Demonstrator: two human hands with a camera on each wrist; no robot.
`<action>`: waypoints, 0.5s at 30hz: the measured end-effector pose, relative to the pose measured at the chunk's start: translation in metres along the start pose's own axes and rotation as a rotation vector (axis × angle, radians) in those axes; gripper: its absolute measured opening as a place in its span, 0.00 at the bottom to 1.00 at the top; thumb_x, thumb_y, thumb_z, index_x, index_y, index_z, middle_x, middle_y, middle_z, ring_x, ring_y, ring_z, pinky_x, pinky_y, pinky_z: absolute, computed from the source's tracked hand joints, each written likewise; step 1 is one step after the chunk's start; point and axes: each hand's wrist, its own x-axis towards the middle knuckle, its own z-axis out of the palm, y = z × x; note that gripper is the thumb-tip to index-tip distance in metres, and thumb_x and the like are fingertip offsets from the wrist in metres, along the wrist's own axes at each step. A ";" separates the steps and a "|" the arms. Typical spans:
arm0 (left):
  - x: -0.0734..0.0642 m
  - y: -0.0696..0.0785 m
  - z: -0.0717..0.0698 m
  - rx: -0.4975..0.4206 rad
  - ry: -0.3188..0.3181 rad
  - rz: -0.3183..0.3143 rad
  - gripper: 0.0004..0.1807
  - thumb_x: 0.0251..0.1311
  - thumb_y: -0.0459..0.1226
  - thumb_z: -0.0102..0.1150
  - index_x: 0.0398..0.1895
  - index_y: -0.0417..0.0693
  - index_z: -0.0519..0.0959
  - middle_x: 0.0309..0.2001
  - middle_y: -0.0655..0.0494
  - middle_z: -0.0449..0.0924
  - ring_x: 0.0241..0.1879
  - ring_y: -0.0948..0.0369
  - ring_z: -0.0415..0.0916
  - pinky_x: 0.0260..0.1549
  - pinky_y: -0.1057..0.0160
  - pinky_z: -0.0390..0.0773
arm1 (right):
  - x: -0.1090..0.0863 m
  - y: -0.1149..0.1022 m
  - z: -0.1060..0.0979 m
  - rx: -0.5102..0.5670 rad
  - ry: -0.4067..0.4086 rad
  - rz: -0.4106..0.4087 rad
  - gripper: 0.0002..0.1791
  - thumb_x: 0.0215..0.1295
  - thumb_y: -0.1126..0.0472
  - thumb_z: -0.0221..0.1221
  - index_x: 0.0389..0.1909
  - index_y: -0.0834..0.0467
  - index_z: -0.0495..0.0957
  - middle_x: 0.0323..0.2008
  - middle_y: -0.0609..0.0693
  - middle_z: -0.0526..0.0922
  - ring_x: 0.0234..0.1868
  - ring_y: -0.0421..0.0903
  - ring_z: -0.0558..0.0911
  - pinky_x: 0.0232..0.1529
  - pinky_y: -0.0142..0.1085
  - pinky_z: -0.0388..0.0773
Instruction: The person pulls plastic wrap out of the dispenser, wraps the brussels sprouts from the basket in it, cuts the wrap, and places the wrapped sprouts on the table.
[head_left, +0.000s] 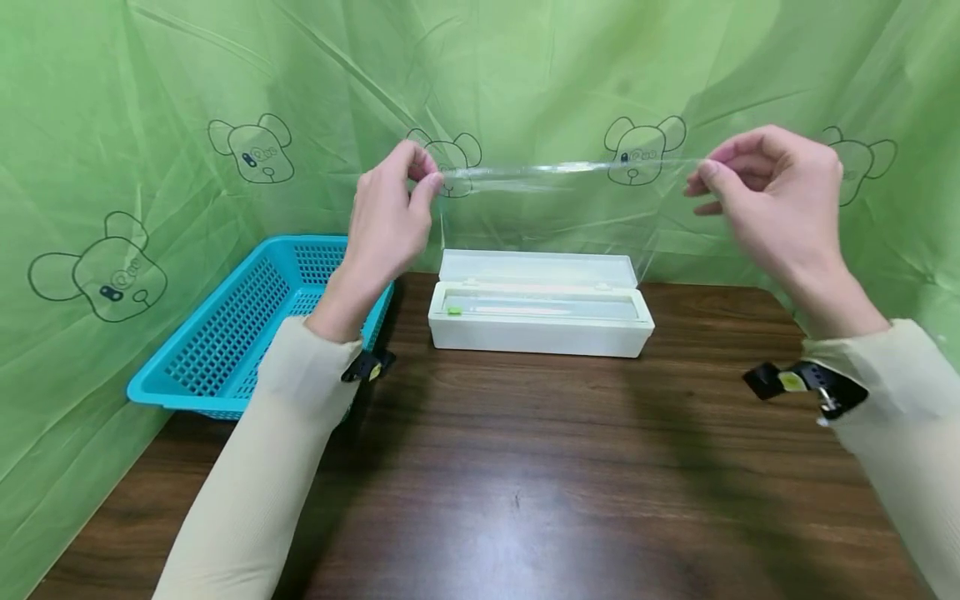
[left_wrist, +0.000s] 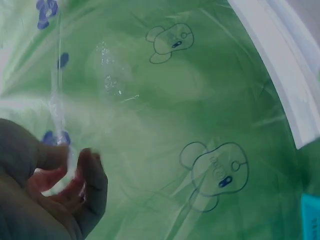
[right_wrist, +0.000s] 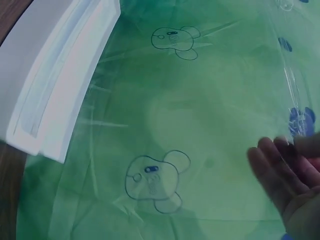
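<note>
A clear sheet of plastic wrap [head_left: 555,168] stretches between my two hands, raised above a white wrap dispenser box [head_left: 540,332]. My left hand [head_left: 393,208] pinches one upper corner between thumb and fingers. At the other corner, my right hand [head_left: 780,196] grips the edge with thumb and forefinger, its other fingers loosely curled. From that top edge the film hangs down to the dispenser, whose lid [head_left: 536,268] stands raised at the back. A small green slider [head_left: 454,311] sits at the left of its front part. The right wrist view shows the dispenser [right_wrist: 65,75] from the side.
A blue plastic basket [head_left: 202,350] stands on the left of the dark wooden table [head_left: 480,467], partly behind my left forearm. Green sheeting [head_left: 525,67] with bear-head drawings hangs behind and to the sides of the table.
</note>
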 end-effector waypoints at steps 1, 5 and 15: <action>-0.007 -0.001 -0.002 0.031 -0.009 0.024 0.06 0.80 0.39 0.54 0.48 0.47 0.77 0.52 0.54 0.78 0.36 0.56 0.77 0.40 0.59 0.73 | -0.007 0.000 -0.005 -0.040 -0.036 -0.010 0.08 0.73 0.67 0.65 0.49 0.65 0.83 0.38 0.49 0.89 0.33 0.44 0.88 0.38 0.29 0.83; -0.043 -0.011 -0.010 0.041 -0.074 0.196 0.03 0.77 0.34 0.58 0.43 0.44 0.78 0.59 0.52 0.73 0.41 0.56 0.74 0.42 0.56 0.74 | -0.042 0.005 -0.030 -0.241 -0.263 -0.149 0.05 0.70 0.70 0.67 0.44 0.60 0.86 0.34 0.48 0.88 0.29 0.41 0.85 0.31 0.24 0.80; -0.138 -0.046 -0.024 -0.040 -0.489 0.421 0.11 0.67 0.26 0.67 0.42 0.52 0.80 0.38 0.66 0.80 0.36 0.68 0.77 0.36 0.66 0.81 | -0.131 0.045 -0.038 -0.215 -0.951 -0.381 0.25 0.59 0.76 0.71 0.43 0.39 0.83 0.42 0.34 0.86 0.39 0.36 0.85 0.36 0.31 0.83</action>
